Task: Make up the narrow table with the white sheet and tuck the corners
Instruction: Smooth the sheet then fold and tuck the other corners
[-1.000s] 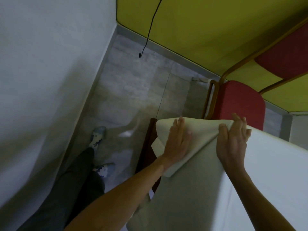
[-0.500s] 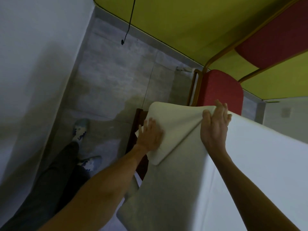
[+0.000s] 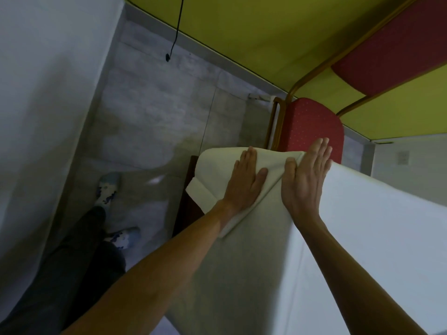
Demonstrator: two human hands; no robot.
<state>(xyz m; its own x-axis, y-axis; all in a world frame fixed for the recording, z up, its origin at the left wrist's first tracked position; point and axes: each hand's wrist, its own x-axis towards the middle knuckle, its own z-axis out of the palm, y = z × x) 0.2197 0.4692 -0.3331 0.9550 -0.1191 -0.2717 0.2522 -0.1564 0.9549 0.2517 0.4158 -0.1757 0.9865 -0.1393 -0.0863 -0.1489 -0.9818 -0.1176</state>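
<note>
White sheet [image 3: 362, 238] is spread over the narrow table [image 3: 187, 211], its corner fold draped at the far end. Left hand [image 3: 244, 181] is pressed flat, fingers extended, on the fold; right hand [image 3: 303, 176] is laid open-palmed on the top edge just beside. Red chair [image 3: 312, 128] is seen beyond.

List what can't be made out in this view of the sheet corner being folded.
- Head view: the fold crease under the left hand, covered by the palm.
- The table corner, hidden under the white sheet.
- The table's dark frame, mostly behind the sheet flap.
- The sheet's near end, cut off by the bottom edge.
</note>
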